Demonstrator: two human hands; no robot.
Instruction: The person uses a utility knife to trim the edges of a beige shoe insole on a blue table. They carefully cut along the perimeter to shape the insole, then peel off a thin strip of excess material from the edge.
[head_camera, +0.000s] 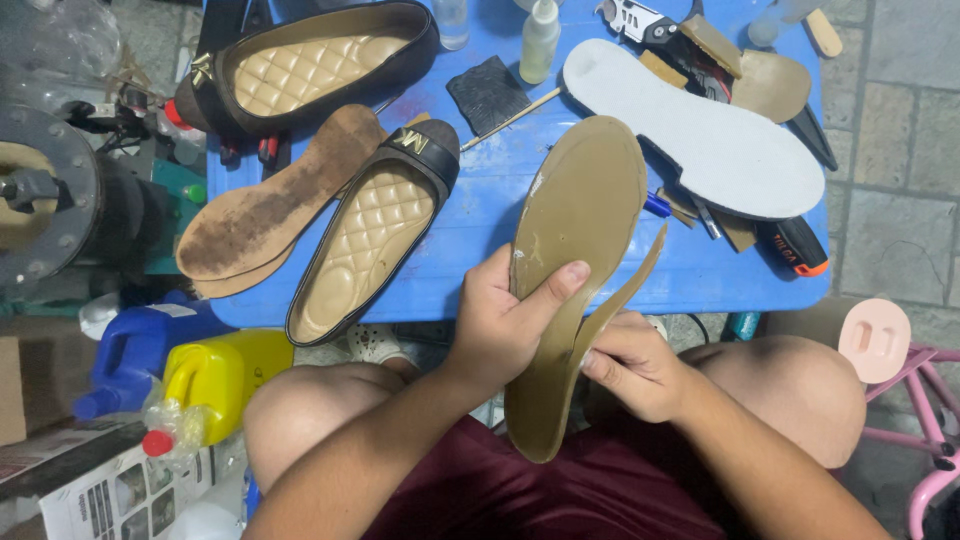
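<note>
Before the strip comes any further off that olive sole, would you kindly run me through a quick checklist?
1. Left hand grips the olive sole, thumb across its face: ok.
2. Right hand pinches the peeled strip: ok.
3. Strip in one piece up to its tip: ok.
4. Strip's lower end attached: cannot tell, hidden by fingers.
5. Sole held above the lap, off the blue table: ok.
6. White insole lies apart from it: ok.

You are looking down at a blue tabletop (480, 225). Two black quilted shoes (372, 232) (310, 65) are lying on its left side beside a worn brown sole (270, 200). A white insole (690, 125) is resting to the right, over scattered tools (790, 245), and small bottles (540, 40) are standing along the far edge.
</note>
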